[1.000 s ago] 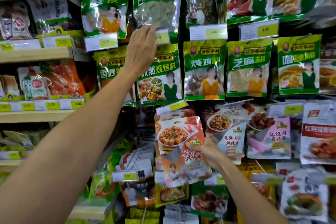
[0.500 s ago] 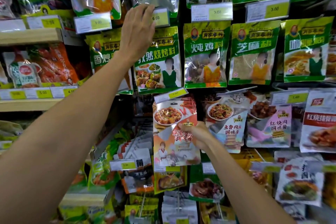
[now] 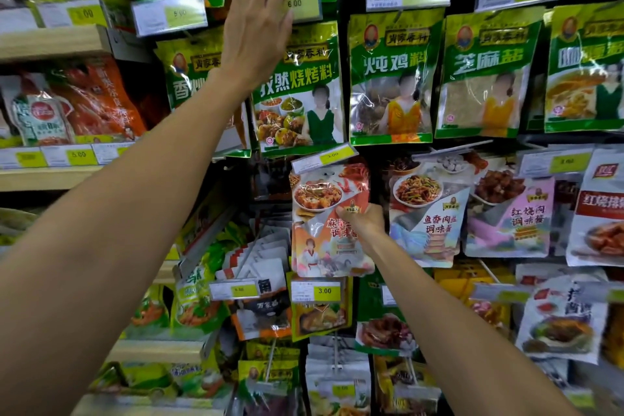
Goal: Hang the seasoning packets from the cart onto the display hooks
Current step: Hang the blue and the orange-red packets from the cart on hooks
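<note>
Currently the right hand (image 3: 363,223) grips an orange seasoning packet (image 3: 320,199) at the centre of the display (image 3: 270,179), just under a tilted price tag (image 3: 324,159). The left hand (image 3: 256,30), fingers relaxed, touches the upper tag (image 3: 302,3); wooden shelves (image 3: 50,40) adjoin left.

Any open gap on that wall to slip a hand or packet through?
One dark gap: below the green barbecue packet, left of the orange packet that the right hand grips. Elsewhere packets hang edge to edge; the fanned white packets lower left are tightest.
</note>
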Tool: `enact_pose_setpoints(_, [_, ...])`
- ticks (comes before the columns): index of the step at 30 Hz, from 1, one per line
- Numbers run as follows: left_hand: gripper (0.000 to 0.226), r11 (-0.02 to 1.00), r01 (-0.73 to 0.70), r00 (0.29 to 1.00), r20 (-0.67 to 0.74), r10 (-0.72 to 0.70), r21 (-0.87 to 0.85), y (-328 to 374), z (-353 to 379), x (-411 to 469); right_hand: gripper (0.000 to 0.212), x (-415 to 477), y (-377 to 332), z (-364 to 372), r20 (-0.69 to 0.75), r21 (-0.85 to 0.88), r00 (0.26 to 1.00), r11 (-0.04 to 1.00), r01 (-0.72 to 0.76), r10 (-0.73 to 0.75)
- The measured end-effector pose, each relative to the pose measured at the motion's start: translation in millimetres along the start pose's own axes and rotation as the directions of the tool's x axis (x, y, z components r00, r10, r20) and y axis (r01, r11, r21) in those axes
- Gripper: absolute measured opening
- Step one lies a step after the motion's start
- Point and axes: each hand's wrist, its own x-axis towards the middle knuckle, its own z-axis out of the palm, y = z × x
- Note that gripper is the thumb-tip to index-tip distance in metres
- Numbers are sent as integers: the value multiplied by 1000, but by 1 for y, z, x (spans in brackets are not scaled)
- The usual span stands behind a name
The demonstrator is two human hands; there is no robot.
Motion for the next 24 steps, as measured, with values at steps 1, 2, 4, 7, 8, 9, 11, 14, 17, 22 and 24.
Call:
enact_pose_setpoints(1, [51,1000,-5,1000,2,5,0,0,-1,0,21,1,1,2,-21,-15,1000,1000,9,-9])
enact_pose_setpoints(2, [51,1000,-9,1000,5,9,0,-1,-2,0,18,3,1,4,-39,-22,999,1000,15,-16])
enact_pose_setpoints(4, [51,1000,-16,1000,13,16,0,-1,-3,0,18,4,1,8,-73,-44,997,999,24,-27])
enact_pose_setpoints(7, [51,1000,-25,999,23,25,3,-1,-5,0,31,4,1,11,-101,-121,994,992,39,-51])
enact_pose_setpoints(8, [50,1000,-31,999,21,31,1,-1,-5,0,35,5,2,12,-110,-150,992,987,50,-67])
enact_pose_setpoints(9, [50,999,-36,999,20,36,-3,-1,-6,0,38,4,2,12,-117,-181,990,982,59,-81])
enact_pose_setpoints(11, [50,999,-36,999,17,36,-15,0,-7,-1,42,1,1,12,-130,-251,987,966,61,-96])
enact_pose_setpoints(14, [51,999,-20,1000,21,20,-33,1,-8,-1,49,-7,-1,10,-192,-400,974,916,38,-124])
enact_pose_setpoints(17, [50,999,-13,1000,24,14,-43,3,-9,-3,34,-21,-3,6,-189,-426,971,903,52,-145])
enact_pose_setpoints(22, [43,997,13,998,-66,-18,-78,14,-15,-15,33,-54,-6,-7,-212,-362,922,902,235,-325])
enact_pose_setpoints(24, [39,992,1,994,-111,-15,-125,24,-17,-28,34,-66,-9,-18,-200,-371,905,883,286,-376])
